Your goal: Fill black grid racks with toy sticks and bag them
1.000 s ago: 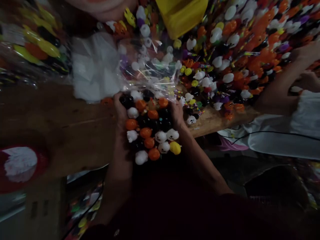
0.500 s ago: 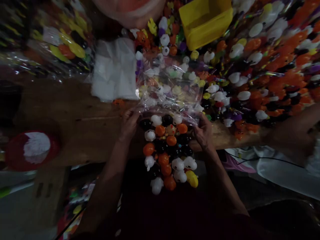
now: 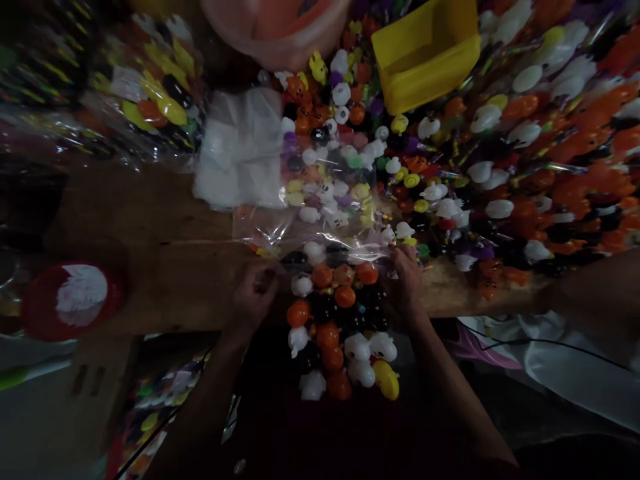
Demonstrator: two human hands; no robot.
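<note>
A clear plastic bag (image 3: 277,227) spreads over the edge of the table, its near edge at the top of a cluster of small toy figures (image 3: 332,337). These are orange, black and white, with a yellow one at the lower right. My right hand (image 3: 407,277) pinches the bag's near right edge. On the other side, my left hand (image 3: 254,291) is closed with curled fingers at the near left edge; it seems to grip the film, though blur and dim light soften the fingertips. The cluster's far row shows partly through the plastic.
Loose toys (image 3: 493,173) pile up behind and to the right, around a yellow bin (image 3: 430,83) and a pink basin (image 3: 280,50). White plastic sheets (image 3: 240,153) lie left of the bag. A red container (image 3: 43,300) stands left; another person's arm (image 3: 595,287) enters right.
My left hand has come down toward me and its fingers have curled more. The bag's left part now spreads wider and flatter to the left. My right hand stays at its edge.
</note>
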